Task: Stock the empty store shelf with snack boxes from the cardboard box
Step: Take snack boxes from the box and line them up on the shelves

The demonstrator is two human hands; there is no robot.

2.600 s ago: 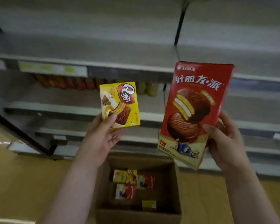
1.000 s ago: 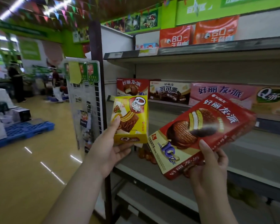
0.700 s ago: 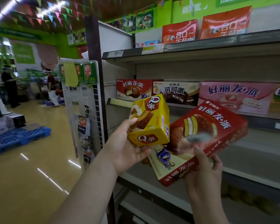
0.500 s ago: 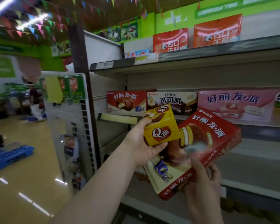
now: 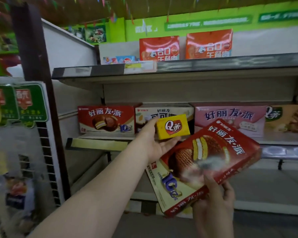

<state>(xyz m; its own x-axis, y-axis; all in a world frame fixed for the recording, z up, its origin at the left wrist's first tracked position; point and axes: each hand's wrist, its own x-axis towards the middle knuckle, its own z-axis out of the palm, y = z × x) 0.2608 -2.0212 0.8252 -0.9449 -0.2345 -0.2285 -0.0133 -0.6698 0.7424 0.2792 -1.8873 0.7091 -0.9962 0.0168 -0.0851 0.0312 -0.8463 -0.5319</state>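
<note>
At the middle shelf [image 5: 273,140], I find stocking under way but far from finished. Four boxes stand in a row along its back: a red pie box [image 5: 106,119], a white box [image 5: 163,115] partly hidden, a pink box [image 5: 230,120] and a tan box [image 5: 286,118] at the right edge. The front of that shelf and the lower shelf [image 5: 265,191] show no stock.

My left hand [image 5: 153,142] grips the small yellow box [image 5: 172,126], thumb on its left end and fingers curled beneath, holding it up just in front of the white box. My right hand [image 5: 213,200] pinches the lower edge of the large red box [image 5: 205,165], which is tilted, its upper right corner toward the shelf edge. Neither box touches the shelf yet.

The cardboard box is out of view, so I cannot tell how much stock remains. I judge both held boxes still need placing.
</note>
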